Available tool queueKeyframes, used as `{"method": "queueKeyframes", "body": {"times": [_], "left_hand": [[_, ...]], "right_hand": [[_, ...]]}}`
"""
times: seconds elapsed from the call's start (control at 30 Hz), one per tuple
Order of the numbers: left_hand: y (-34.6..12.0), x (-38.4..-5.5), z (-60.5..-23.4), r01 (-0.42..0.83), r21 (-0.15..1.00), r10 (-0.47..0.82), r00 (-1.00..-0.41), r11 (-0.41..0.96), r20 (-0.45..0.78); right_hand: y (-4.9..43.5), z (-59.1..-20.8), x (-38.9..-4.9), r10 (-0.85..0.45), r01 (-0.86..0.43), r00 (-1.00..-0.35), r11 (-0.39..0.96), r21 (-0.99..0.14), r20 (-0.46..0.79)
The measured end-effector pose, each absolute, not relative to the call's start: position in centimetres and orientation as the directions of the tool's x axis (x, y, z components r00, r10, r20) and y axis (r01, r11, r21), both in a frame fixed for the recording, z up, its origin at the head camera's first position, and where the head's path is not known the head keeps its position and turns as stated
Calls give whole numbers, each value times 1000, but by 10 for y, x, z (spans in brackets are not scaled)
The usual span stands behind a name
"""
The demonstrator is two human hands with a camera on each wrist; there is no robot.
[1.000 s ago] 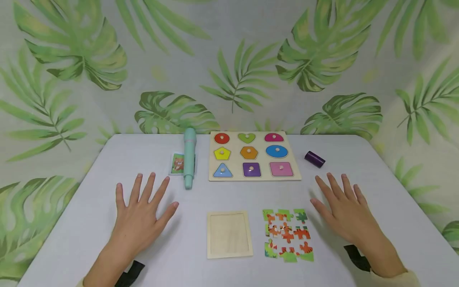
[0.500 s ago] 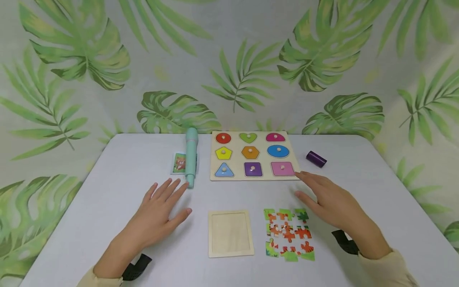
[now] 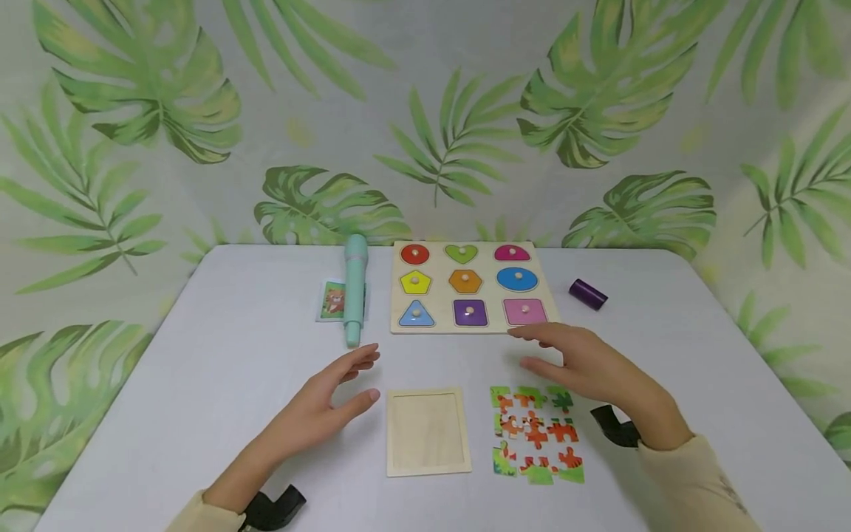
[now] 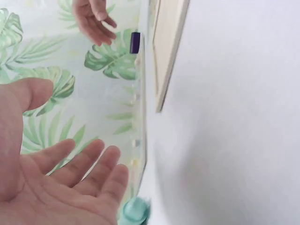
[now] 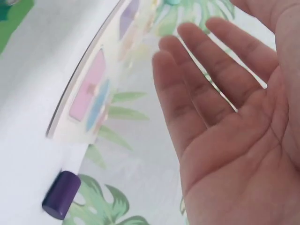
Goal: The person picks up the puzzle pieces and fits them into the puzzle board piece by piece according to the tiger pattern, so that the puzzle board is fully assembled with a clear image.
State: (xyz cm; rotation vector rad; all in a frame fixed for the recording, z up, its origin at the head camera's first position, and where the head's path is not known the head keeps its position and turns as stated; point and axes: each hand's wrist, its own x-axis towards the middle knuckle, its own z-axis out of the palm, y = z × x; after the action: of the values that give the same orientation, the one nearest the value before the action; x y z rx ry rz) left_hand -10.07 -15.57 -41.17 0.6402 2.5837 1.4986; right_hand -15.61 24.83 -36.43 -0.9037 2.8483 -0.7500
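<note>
My left hand hovers over the table just left of a square wooden tray, its fingers loosely bent and holding nothing. In the left wrist view its palm faces the camera, bare. Over the far edge of several jigsaw pieces, printed in orange and green, hangs my right hand, fingers relaxed. The right wrist view shows that palm holding nothing. Behind the hands lies a wooden shape board with colourful knobbed pieces; my right fingertips overlap its near edge in the head view.
A mint-green microphone-shaped toy lies across a small bear picture card at the back left. A dark purple cylinder lies at the back right. Behind the white table hangs a leaf-patterned cloth.
Both hands have moved inward toward the middle and turned from palms down with spread fingers to palms facing each other. The objects on the table have stayed where they were.
</note>
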Motion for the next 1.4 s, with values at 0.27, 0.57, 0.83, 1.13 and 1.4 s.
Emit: {"method": "queueKeyframes", "body": {"times": [0.27,0.57,0.83,1.13,1.4], "left_hand": [[-146,-99,-430,309,887,341,-921,344,188],[-150,-93,-449,425,725,416,-885,541,208],[-155,-95,-454,535,583,542,-820,612,184],[-157,-94,-452,579,509,590,-791,638,161],[-155,-94,-452,599,474,599,-782,645,173]], "right_hand": [[239,-365,-163,-595,-516,-804,679,-522,20],[239,-384,-164,-649,-526,-760,646,-553,-34],[238,-387,-164,-650,-503,-754,666,-551,-98],[235,-394,-165,-656,-490,-734,691,-531,-177],[234,-397,-163,-651,-495,-736,706,-507,-186]]}}
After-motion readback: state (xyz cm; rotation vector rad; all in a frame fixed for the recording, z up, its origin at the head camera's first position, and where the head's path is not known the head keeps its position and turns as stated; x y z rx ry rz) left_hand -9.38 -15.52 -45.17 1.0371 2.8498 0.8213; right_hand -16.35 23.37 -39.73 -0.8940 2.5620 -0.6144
